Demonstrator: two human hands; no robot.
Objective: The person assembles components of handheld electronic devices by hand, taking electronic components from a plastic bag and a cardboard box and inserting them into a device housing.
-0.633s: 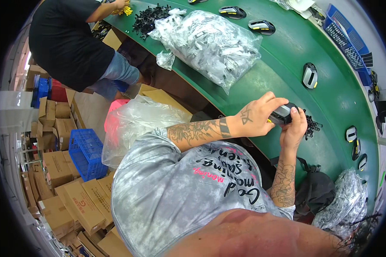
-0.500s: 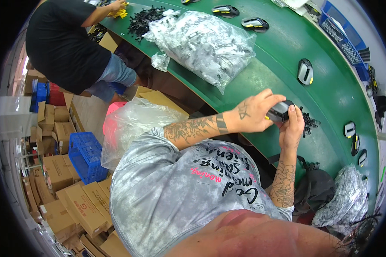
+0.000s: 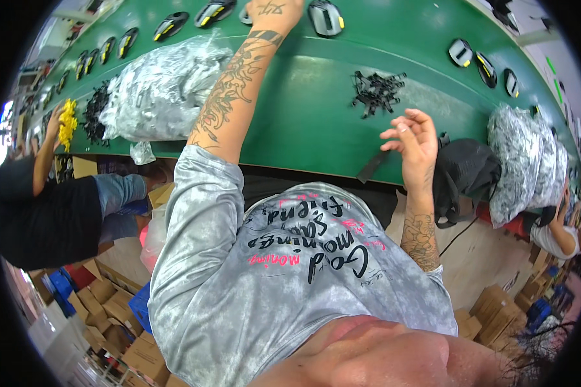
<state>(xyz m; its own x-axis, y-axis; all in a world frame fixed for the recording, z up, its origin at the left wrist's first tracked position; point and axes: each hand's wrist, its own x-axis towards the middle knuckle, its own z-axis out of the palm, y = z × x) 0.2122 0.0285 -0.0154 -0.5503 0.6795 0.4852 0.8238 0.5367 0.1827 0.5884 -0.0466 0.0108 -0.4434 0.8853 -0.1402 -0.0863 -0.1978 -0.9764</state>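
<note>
My left hand [image 3: 274, 9] is stretched far across the green table [image 3: 303, 109] to the upper edge of the picture, where its fingers are cut off. Beside it part of a grey mouse-shaped casing [image 3: 244, 15] shows, and to its right lies another grey and black casing with a yellow tab [image 3: 326, 18]. Whether the left hand holds anything is hidden. My right hand [image 3: 414, 138] hovers over the table's near edge, empty, fingers loosely bent and apart. Just beyond it sits a pile of small black plastic parts [image 3: 376, 92].
A large clear bag of parts [image 3: 171, 90] lies left of my left forearm. More casings [image 3: 487, 69] line the table. A black backpack [image 3: 465, 171] and another filled bag [image 3: 519, 161] are at right. A co-worker [image 3: 51, 200] handles yellow parts [image 3: 67, 125] at far left.
Both hands were together on a casing. My right hand has let go and drawn back; my left has reached far forward. The whole view has turned.
</note>
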